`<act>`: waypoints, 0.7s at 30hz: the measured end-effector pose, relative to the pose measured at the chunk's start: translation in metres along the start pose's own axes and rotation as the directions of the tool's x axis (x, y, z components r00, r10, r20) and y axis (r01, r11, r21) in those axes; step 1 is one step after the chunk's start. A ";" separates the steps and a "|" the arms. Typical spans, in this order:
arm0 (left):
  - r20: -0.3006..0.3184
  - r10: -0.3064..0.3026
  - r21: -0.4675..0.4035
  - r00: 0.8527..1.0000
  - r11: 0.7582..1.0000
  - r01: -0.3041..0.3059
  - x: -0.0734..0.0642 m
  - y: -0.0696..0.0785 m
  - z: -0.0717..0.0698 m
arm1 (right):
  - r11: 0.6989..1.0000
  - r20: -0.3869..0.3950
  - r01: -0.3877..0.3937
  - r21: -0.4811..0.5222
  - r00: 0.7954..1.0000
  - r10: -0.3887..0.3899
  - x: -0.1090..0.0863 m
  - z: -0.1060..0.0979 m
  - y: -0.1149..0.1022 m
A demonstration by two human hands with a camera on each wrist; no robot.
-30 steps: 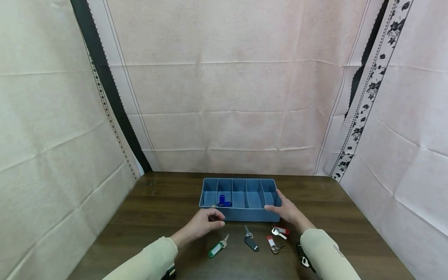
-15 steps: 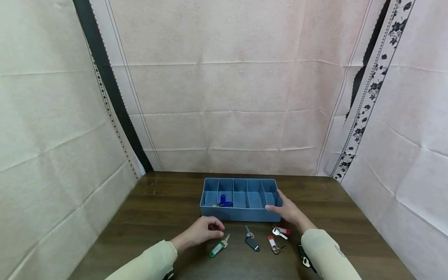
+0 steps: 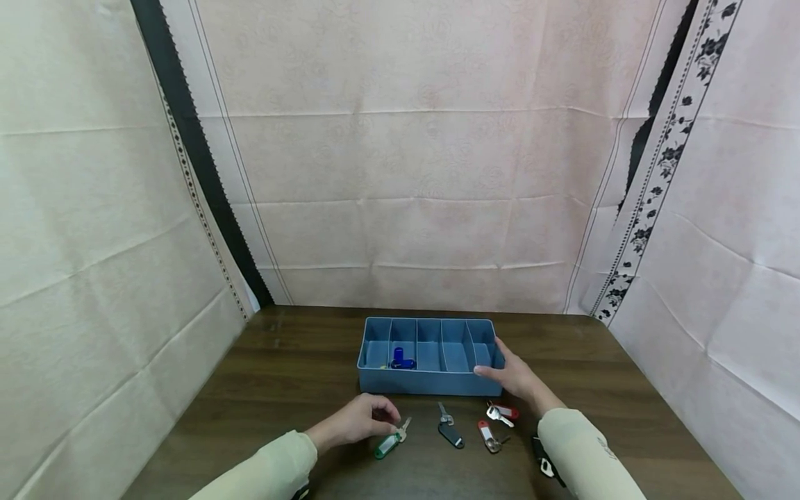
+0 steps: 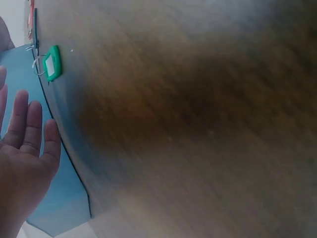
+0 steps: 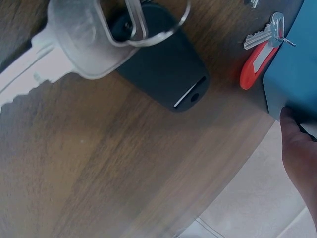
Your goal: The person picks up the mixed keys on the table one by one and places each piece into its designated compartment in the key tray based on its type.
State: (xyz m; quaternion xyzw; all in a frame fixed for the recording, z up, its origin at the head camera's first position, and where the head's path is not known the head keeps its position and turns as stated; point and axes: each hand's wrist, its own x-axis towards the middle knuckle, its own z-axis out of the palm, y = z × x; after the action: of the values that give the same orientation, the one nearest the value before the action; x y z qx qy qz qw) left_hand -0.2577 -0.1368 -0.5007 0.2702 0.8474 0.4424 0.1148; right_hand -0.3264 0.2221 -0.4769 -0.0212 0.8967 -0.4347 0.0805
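At the lower centre of the head view, the left hand (image 3: 357,422) has its fingers loosely bent with the thumb beside them, and nothing shows in its hold; the thumb overlaps the upper end of the green key tag (image 3: 386,446), whose contact I cannot tell. That tag lies on the brown table (image 3: 294,361), its key pointing to the upper right. Right of centre, the right hand (image 3: 523,383) spreads thumb and forefinger wide at the right end of the blue tray (image 3: 431,382), thumb over the front rim. A dark blue tag (image 3: 403,364) sits in the tray's second compartment from the left. Below the tray lie a grey key tag (image 3: 451,436) and, farther right, two red key tags (image 3: 485,431).
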 end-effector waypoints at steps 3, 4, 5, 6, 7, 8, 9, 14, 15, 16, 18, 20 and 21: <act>0.019 -0.009 -0.005 1.000 1.000 0.009 -0.001 -0.001 0.002 | 1.000 -0.001 -0.001 0.006 1.000 0.001 -0.001 0.000 0.000; 0.025 -0.012 -0.005 1.000 1.000 0.012 -0.001 -0.001 0.002 | 1.000 -0.001 -0.002 0.007 1.000 0.002 -0.001 0.000 0.000; 0.030 -0.015 -0.005 0.999 1.000 0.015 -0.001 -0.002 0.003 | 1.000 -0.001 -0.002 0.007 1.000 0.002 -0.001 0.000 0.000; 0.034 -0.019 -0.006 0.999 1.000 0.019 -0.001 -0.002 0.003 | 1.000 0.000 -0.002 0.007 1.000 0.002 -0.001 0.000 0.000; 0.035 -0.017 -0.005 0.999 1.000 0.018 -0.002 -0.002 0.003 | 1.000 0.001 -0.002 0.009 1.000 0.002 -0.001 0.000 0.000; 0.035 -0.016 -0.005 0.999 1.000 0.016 -0.002 -0.002 0.004 | 1.000 0.002 -0.002 0.008 1.000 0.002 -0.001 0.000 0.000; 0.032 -0.014 -0.003 0.999 1.000 0.014 -0.002 -0.002 0.004 | 1.000 0.004 -0.003 0.009 1.000 0.003 -0.001 0.000 -0.001; 0.024 -0.001 0.014 1.000 1.000 0.001 -0.001 -0.006 0.007 | 1.000 0.010 -0.004 0.008 1.000 0.004 -0.002 -0.001 -0.001; 0.024 0.001 0.024 1.000 1.000 -0.002 0.000 -0.006 0.007 | 1.000 0.011 -0.003 0.007 1.000 0.003 -0.002 -0.002 -0.002; 0.024 0.003 0.033 1.000 0.999 -0.004 0.000 -0.007 0.008 | 1.000 0.011 -0.002 0.006 1.000 0.002 -0.002 -0.002 -0.002; 0.025 0.006 0.050 1.000 0.999 -0.007 0.000 -0.008 0.008 | 1.000 0.012 0.000 0.004 1.000 0.000 -0.002 -0.002 -0.002; 0.025 0.011 0.067 1.000 0.998 -0.013 0.000 -0.009 0.009 | 1.000 0.010 0.001 0.004 1.000 -0.001 -0.002 -0.002 -0.002; 0.025 0.017 0.077 1.000 0.997 -0.019 0.001 -0.010 0.009 | 1.000 0.009 0.001 0.005 1.000 -0.001 -0.002 -0.002 -0.002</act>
State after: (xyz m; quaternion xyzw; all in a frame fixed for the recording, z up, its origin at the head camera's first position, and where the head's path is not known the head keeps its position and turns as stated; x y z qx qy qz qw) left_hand -0.2580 -0.1348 -0.5138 0.2874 0.8599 0.4071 0.1108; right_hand -0.3246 0.2226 -0.4744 -0.0235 0.8953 -0.4367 0.0844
